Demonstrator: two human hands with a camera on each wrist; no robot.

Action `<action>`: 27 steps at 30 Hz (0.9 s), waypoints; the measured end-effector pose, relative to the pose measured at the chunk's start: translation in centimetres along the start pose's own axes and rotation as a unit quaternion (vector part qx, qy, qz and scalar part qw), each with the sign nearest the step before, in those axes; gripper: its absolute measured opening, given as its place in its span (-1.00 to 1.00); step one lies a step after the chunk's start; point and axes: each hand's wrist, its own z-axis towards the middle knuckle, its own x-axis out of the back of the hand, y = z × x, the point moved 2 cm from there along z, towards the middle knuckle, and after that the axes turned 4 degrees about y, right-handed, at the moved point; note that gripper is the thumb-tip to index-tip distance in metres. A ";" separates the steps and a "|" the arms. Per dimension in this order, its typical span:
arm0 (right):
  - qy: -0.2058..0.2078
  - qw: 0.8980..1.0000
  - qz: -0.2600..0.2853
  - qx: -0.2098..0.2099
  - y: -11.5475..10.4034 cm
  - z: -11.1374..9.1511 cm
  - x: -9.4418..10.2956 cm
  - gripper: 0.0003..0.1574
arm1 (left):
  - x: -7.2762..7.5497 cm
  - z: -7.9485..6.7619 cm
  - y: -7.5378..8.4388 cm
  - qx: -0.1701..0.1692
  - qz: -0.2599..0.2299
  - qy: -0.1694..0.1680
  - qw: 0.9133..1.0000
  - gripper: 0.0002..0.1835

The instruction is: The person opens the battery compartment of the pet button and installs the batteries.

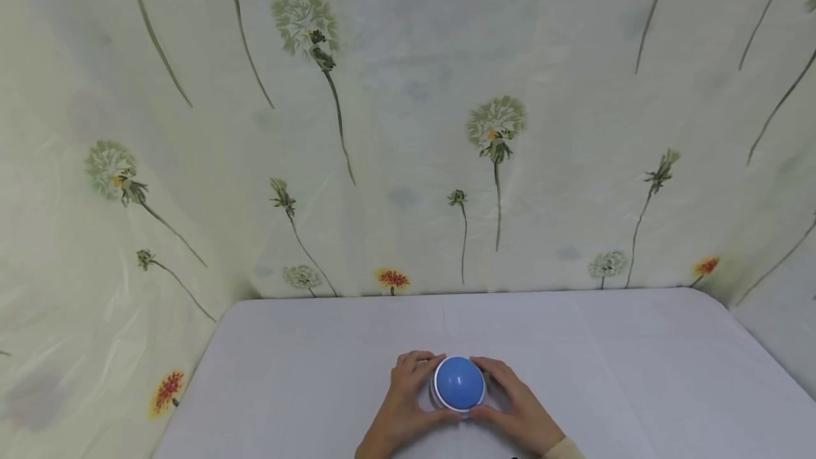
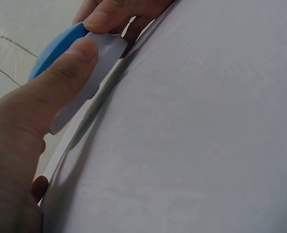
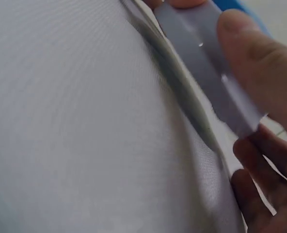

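A round white device with a glossy blue domed top (image 1: 460, 383) is between both hands near the front of the table, dome upward. From the left, my left hand (image 1: 403, 406) holds its rim, thumb at the near side and fingers at the far side. My right hand (image 1: 519, 409) grips the opposite side in the same way. In the left wrist view, the left thumb (image 2: 61, 80) presses on the white side wall, next to the blue dome. The right wrist view shows the device's pale side (image 3: 201, 53) with a shadowed strip of cloth below it.
A white cloth covers the table (image 1: 306, 353), with faint creases and rounded far corners. Behind it and at the sides hangs a pale curtain (image 1: 408, 126) printed with dandelions and orange flowers. A light sleeve cuff (image 1: 564, 449) shows at the right wrist.
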 end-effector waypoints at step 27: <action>-0.043 0.992 -0.090 -0.078 -0.4 -0.1 -0.4 -0.13 | 1.2 -0.4 0.2 0.110 0.010 -0.156 0.982 0.04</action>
